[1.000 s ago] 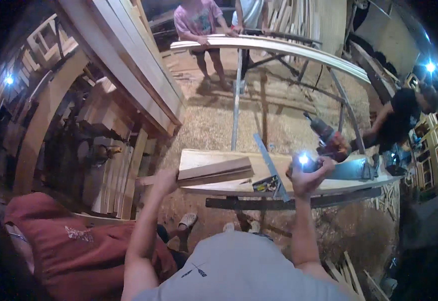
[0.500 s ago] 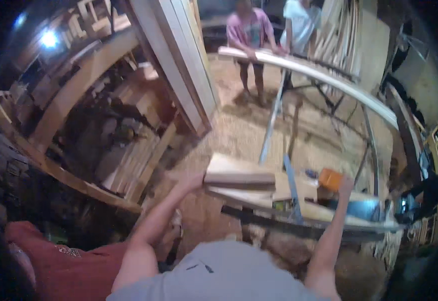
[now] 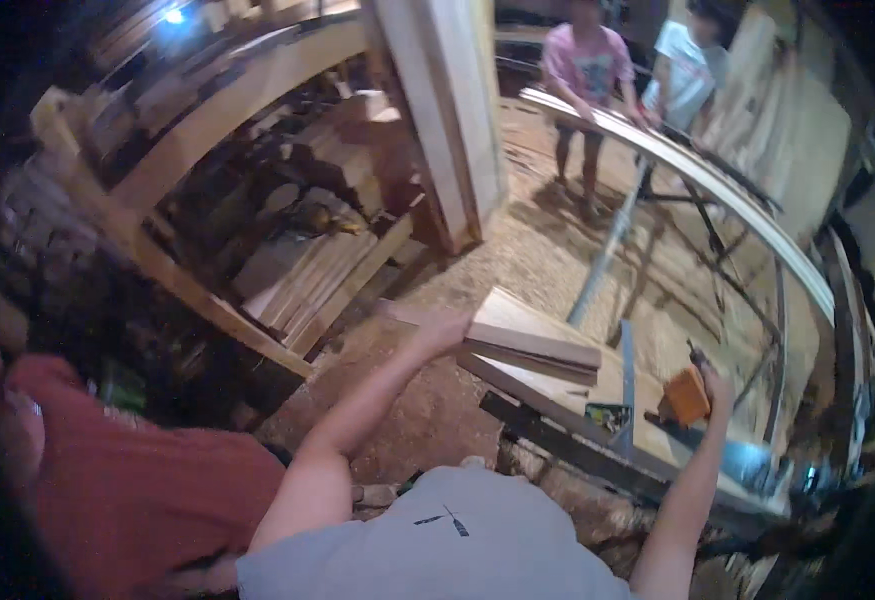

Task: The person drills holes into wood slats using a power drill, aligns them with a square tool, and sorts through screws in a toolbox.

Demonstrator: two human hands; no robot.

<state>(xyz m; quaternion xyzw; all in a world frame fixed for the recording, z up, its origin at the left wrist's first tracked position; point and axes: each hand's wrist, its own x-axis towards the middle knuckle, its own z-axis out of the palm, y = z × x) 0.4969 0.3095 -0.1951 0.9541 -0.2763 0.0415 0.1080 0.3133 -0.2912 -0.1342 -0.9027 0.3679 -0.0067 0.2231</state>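
Note:
My left hand (image 3: 445, 330) is closed on the left end of a pale wooden board piece (image 3: 532, 345), which lies slanted with other wood on a low bench. My right hand (image 3: 720, 386) grips an orange cordless drill (image 3: 684, 398) over the right part of the bench. The drill's dark nose points up and away. A grey-blue metal strip (image 3: 628, 375), perhaps a square's blade, stands between board and drill. Small green and dark items (image 3: 609, 415) lie beside its lower end, too blurred to name.
A person in red (image 3: 137, 480) is close at my left. Two people beyond, in pink (image 3: 587, 65) and white (image 3: 685, 75), stand at a long pale board (image 3: 697, 170) on metal stands. An upright timber (image 3: 432, 120) and wooden frame (image 3: 197, 290) stand left.
The view has turned left, so the scene sits further right. My right hand has drawn the drill nearer, and its dark nose now shows. My left hand stays on the board.

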